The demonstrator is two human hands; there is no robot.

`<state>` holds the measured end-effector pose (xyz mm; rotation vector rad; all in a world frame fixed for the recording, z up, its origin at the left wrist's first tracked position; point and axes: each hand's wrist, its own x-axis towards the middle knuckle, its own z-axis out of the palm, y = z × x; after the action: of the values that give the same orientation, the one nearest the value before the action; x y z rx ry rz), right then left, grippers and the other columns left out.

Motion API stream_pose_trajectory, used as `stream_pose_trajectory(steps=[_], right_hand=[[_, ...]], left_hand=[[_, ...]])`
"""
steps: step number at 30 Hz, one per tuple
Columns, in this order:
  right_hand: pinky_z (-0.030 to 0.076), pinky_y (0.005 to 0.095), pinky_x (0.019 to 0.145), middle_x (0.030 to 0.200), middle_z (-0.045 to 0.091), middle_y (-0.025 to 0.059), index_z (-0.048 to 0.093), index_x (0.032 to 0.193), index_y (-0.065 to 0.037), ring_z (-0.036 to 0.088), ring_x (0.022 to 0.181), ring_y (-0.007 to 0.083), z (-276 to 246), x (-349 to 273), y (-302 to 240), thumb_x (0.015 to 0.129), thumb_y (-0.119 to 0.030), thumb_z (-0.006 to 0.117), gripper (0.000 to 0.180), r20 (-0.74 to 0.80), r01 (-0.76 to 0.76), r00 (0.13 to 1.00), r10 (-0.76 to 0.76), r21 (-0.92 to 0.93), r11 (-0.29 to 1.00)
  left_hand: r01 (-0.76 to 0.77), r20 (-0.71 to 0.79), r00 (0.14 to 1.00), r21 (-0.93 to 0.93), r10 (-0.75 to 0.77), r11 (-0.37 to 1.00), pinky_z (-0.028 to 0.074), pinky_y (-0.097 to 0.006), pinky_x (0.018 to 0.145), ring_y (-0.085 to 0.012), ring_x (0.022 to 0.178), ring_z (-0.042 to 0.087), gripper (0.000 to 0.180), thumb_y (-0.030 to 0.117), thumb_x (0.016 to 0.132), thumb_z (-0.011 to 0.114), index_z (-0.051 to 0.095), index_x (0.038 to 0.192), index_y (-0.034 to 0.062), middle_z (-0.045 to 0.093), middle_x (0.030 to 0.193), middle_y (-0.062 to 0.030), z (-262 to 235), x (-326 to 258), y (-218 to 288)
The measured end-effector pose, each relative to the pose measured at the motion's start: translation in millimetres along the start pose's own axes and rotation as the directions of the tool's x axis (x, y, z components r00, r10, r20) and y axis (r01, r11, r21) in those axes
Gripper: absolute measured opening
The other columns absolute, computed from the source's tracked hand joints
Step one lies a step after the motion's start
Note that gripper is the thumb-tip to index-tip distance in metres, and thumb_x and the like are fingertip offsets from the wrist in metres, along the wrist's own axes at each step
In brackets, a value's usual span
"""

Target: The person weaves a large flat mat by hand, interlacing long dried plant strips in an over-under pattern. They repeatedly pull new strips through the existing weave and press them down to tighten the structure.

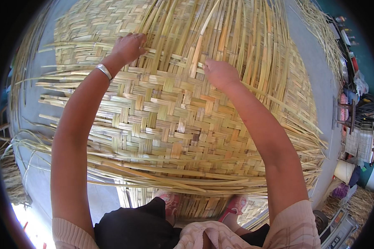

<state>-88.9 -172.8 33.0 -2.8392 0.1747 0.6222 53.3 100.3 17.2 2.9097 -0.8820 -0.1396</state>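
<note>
A wide mat point(166, 110) of split reed strips, woven in a zigzag pattern, spreads out before me. My left hand point(129, 47), a silver bracelet on its wrist, is closed with its fingertips at a crosswise reed strip point(172, 59). To the right of it, my right hand point(221, 74) is closed in a pinch at the same row. A thin strip comes out from behind that wrist and slants down to the right. Long unwoven strips point(253, 45) run away from me beyond both hands. What lies inside each grip is mostly hidden.
Loose strip ends point(54, 87) stick out along the mat's left side. A bundle of long strips point(187, 182) curves across its near edge, by my red shoes point(232, 205). More loose reeds point(320, 33) lie at the far right, near assorted household items.
</note>
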Motion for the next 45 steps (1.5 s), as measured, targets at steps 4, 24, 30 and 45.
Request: stream_pose_trajectory(steps=[4,24,30,45], right_hand=[[0.052,0.0461,0.072,0.096,0.067,0.0145,0.061,0.104,-0.009,0.065,0.091,0.0334,5.4,-3.6,-0.4,0.097,-0.023,0.041,0.025,-0.001,0.039,0.999,-0.039,-0.079,0.996],[0.054,0.0446,0.065,0.088,0.068,0.0138,0.059,0.102,-0.006,0.067,0.084,0.0311,17.1,-12.7,-5.9,0.091,-0.012,0.048,0.017,0.034,0.124,0.992,-0.119,-0.25,0.96],[0.054,0.0448,0.071,0.096,0.067,0.0146,0.063,0.1,-0.006,0.066,0.088,0.0314,15.3,-12.7,-8.6,0.09,-0.014,0.051,0.018,-0.018,0.133,0.99,-0.142,-0.259,0.957],[0.048,0.0406,0.087,0.106,0.066,0.0204,0.062,0.113,-0.001,0.062,0.099,0.0365,66.8,-29.1,-50.4,0.087,-0.008,0.05,0.03,-0.148,0.111,0.989,0.007,0.77,0.629]], left_hand=[[-0.08,0.09,0.993,-0.005,0.08,0.997,0.044,-0.042,0.086,-0.0265,0.1,0.057,0.028,0.037,0.083,0.068,0.058,0.082,0.0109,0.063,0.091,-0.0059,-5.1,5.6,-7.1],[-0.328,-0.256,0.921,-0.095,0.295,0.94,0.049,-0.038,0.084,-0.0289,0.096,0.059,0.017,0.015,0.082,0.064,0.063,0.098,0.0098,0.059,0.102,-0.0091,7.6,-40.7,33.5],[0.03,0.075,0.997,-0.47,0.005,0.882,0.049,-0.037,0.072,-0.0274,0.083,0.06,0.021,0.02,0.073,0.076,0.06,0.079,0.0081,0.061,0.086,-0.0087,32.7,-55.0,71.1],[0.274,0.191,0.953,-0.203,-0.236,0.94,0.044,-0.044,0.092,-0.0302,0.109,0.054,0.032,0.034,0.071,0.073,0.059,0.093,0.0151,0.057,0.108,-0.0091,26.1,-58.3,105.1]])
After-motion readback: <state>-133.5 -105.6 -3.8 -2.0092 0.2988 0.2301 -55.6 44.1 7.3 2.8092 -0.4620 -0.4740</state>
